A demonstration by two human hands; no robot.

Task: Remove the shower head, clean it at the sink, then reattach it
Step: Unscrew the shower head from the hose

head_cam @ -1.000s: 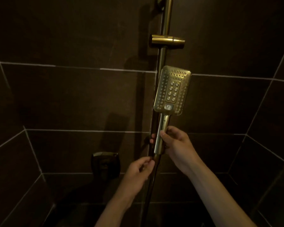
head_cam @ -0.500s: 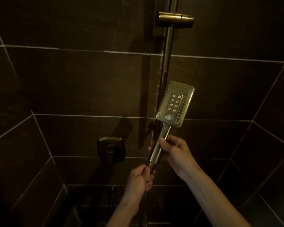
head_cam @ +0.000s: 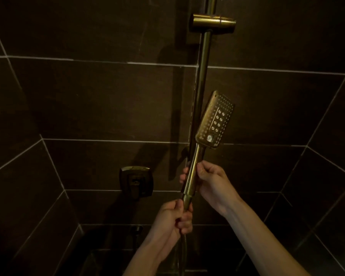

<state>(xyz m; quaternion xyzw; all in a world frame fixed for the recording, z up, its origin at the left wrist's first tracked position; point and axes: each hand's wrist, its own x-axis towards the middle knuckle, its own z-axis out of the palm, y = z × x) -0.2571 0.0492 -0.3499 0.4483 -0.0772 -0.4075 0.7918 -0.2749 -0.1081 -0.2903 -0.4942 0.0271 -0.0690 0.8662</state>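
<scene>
A brass rectangular shower head (head_cam: 215, 119) with rows of nozzles tilts to the right, off its holder (head_cam: 213, 23) on the vertical brass rail (head_cam: 202, 84). My right hand (head_cam: 211, 181) grips its handle from the right. Just below, my left hand (head_cam: 176, 217) is closed around the hose nut at the handle's base, where the hose (head_cam: 182, 253) drops out of sight. The holder stands empty high on the rail.
Dark wall tiles with pale grout surround the shower corner. A brass square mixer valve (head_cam: 136, 181) sits on the wall left of the rail. A small hose outlet (head_cam: 136, 230) shows low on the wall below it.
The shower head has come lower and tilted further right, away from the holder. My left hand has closed onto the hose nut at the handle's base.
</scene>
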